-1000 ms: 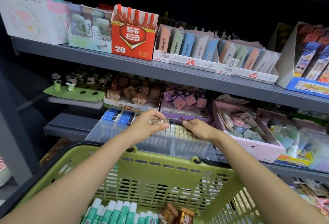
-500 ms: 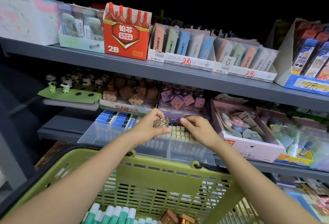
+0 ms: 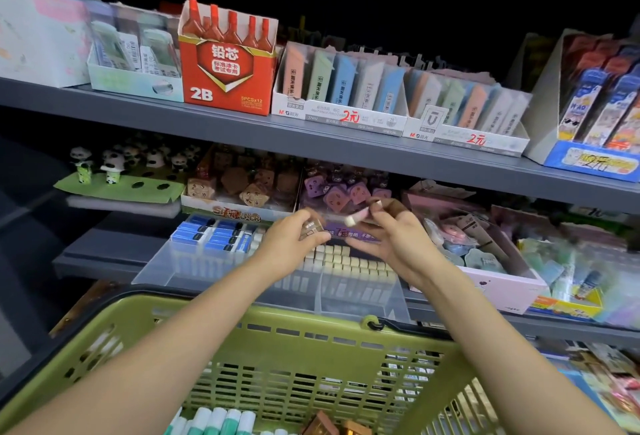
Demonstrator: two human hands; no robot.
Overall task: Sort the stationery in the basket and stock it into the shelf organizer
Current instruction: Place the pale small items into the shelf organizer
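My left hand (image 3: 292, 244) grips a small brown packet (image 3: 311, 227) above the clear shelf organizer (image 3: 360, 299). Just to its right, my right hand (image 3: 394, 237) pinches a small pale piece (image 3: 351, 220), blurred by motion, in front of the purple box. The organizer holds rows of cream erasers (image 3: 349, 263) and blue-sleeved erasers (image 3: 214, 235). Below my arms sits the green basket (image 3: 277, 327), with green-capped glue sticks (image 3: 214, 417) and brown packets (image 3: 322, 426) at the bottom.
The upper grey shelf (image 3: 311, 137) carries a red 2B lead box (image 3: 227, 64) and pastel refill boxes (image 3: 339, 88). Behind the organizer stand a brown sharpener box (image 3: 239, 192), a purple box (image 3: 332, 192) and panda figures (image 3: 114, 164). A pink box (image 3: 485, 261) is to the right.
Both hands lifted off the cream eraser rows. My right hand rose and now pinches a pale piece; my left still has the brown packet.
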